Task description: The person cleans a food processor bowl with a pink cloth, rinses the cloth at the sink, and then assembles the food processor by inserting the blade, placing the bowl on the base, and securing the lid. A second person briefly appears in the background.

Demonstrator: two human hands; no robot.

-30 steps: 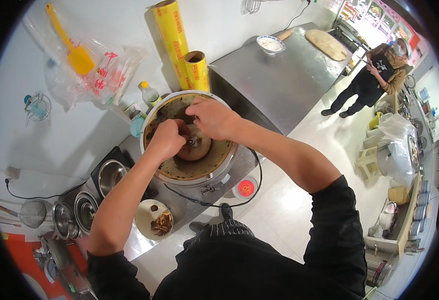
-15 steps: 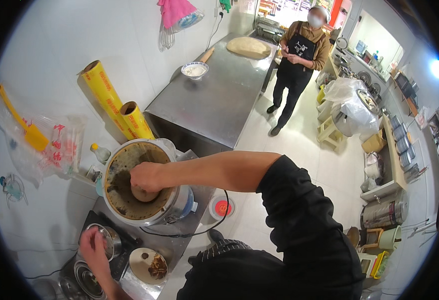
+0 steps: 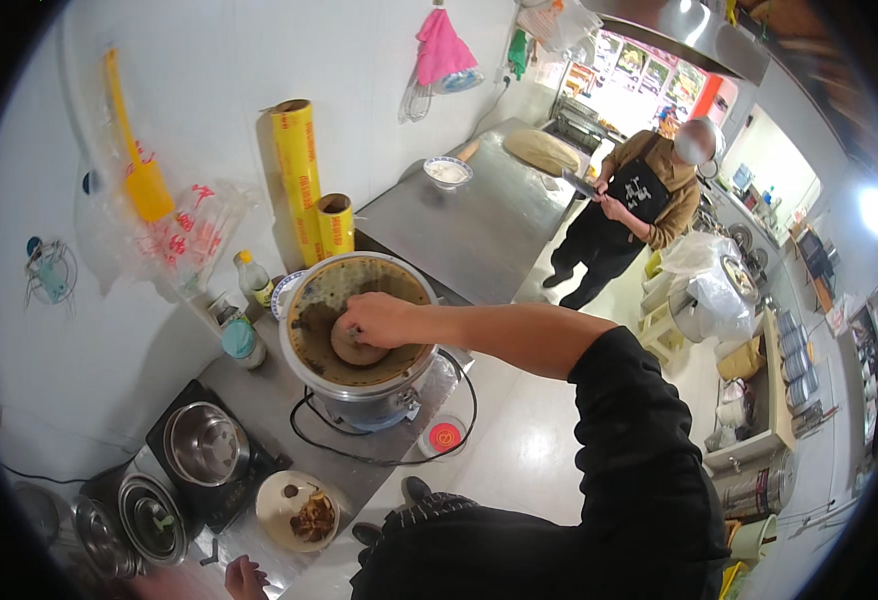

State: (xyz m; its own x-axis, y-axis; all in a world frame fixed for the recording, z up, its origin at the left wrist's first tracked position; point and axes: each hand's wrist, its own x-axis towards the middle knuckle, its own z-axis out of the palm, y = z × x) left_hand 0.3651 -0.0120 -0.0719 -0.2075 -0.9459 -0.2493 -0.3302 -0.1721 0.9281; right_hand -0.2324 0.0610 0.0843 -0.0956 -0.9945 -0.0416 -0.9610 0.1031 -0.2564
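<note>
My right hand [image 3: 376,321] reaches into the wide round cooker [image 3: 311,378], whose brown-stained inside shows dark specks. Its fingers are closed on the edge of a round, pale tan disc [image 3: 351,350] lying low in the cooker; its exact kind is unclear. At the lower edge, only part of my left hand [image 3: 246,578] shows, below a cream plate [image 3: 277,497] with brown food pieces [image 3: 314,517]. Whether it holds anything is hidden. Left of the plate, a steel pot [image 3: 206,443] stands on a black hob [image 3: 242,487].
Several steel containers [image 3: 152,515] stand at lower left. Behind the cooker are jars [image 3: 243,343], bottles [image 3: 253,276] and yellow film rolls [image 3: 299,170]. A black cord [image 3: 389,463] loops beside it. A person [image 3: 649,195] holding a knife-like blade stands by the steel table [image 3: 459,235] with dough [image 3: 542,152].
The view has shifted, bringing the cooker further right. My left hand has left the steel pot for the lower edge. My right hand stays in the cooker; a blade now shows in the other person's hands.
</note>
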